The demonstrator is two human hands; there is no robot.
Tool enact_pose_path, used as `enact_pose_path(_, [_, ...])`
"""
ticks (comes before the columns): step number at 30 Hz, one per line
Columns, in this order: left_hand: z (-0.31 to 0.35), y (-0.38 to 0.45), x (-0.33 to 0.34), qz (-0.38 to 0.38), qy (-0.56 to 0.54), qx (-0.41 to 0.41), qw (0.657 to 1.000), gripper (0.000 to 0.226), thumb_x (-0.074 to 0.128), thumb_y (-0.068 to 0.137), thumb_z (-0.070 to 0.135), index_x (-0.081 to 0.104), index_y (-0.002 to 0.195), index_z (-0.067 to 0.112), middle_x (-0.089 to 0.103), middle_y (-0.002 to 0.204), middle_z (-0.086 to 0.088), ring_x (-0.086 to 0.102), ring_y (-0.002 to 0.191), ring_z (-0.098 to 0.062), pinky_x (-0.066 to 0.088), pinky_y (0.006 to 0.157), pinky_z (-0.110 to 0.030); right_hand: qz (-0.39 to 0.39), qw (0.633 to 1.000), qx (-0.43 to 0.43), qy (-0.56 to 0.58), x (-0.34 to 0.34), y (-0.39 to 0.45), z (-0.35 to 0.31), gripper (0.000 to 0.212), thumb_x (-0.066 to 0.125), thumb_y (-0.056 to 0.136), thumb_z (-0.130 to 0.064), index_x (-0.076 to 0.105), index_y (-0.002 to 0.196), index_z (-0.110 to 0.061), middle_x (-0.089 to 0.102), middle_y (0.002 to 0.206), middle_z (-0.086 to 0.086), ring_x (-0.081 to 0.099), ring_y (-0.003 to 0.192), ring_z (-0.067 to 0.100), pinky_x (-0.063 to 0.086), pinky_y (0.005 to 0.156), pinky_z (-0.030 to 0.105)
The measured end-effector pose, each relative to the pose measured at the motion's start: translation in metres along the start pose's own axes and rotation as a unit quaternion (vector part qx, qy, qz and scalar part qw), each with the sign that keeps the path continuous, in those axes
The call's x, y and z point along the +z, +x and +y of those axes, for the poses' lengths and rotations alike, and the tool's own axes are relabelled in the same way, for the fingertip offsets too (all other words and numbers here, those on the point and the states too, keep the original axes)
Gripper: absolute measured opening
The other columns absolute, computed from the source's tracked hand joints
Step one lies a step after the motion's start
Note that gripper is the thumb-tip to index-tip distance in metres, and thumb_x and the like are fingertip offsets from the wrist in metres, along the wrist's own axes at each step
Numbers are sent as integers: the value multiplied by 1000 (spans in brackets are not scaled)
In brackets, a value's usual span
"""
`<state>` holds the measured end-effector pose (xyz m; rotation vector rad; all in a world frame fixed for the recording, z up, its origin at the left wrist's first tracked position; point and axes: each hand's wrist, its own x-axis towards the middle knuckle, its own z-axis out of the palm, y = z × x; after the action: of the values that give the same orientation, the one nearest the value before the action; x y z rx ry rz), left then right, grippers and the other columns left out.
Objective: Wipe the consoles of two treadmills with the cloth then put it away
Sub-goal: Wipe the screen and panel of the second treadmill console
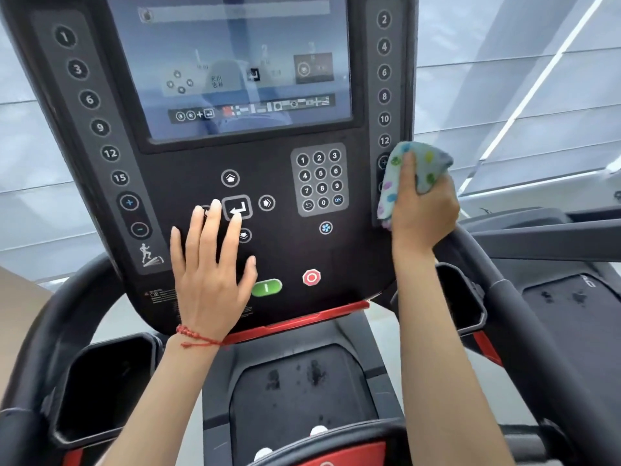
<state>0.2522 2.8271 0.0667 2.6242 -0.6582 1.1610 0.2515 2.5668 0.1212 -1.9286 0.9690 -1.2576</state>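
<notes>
Your two bare forearms rise from the bottom edge of the frame. Your left hand (pixel 210 277), a red string bracelet (pixel 198 339) at its wrist, lies flat with straight, spread fingers on the black treadmill console (pixel 339 250) at centre, covering some buttons. Your right hand (pixel 421 210), at centre right, has its grip closed around the pale blue cloth with coloured spots (pixel 420 169), pressed to the console's right edge and hiding the lower keys there. Below are the dusty black treadmill deck (pixel 295 391) and curved black handrails (pixel 524 317). A second treadmill (pixel 571 297) is cut off at right. The glossy screen (pixel 235 62) reflects glare; its text is unreadable. Grey window blinds (pixel 521 79) fill the background.
</notes>
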Motion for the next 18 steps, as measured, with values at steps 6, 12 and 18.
enact_pose_path(6, [9,10,4,10,-11,7,1000,47,55,87,22,51,129,1,42,139,-23,32,133,-36,20,111,-54,6,999,-34,7,6,-18,-24,50,61,78,-55,63,83,-6,68,78,10,64,73,28,37,60,23])
enact_pose_path(12, [18,27,6,27,-14,5,1000,46,55,90,23,50,131,2,40,142,-23,31,134,-36,20,111,-53,-33,965,-260,16,30,-54,-66,49,53,78,-55,58,63,-9,57,58,4,56,51,20,37,41,23])
enact_pose_path(18, [24,43,12,36,-18,3,999,47,57,89,22,50,132,4,39,143,-21,31,135,-34,20,111,-53,-21,959,-283,18,28,-27,-54,51,54,77,-56,58,59,-8,56,55,5,55,49,20,37,39,22])
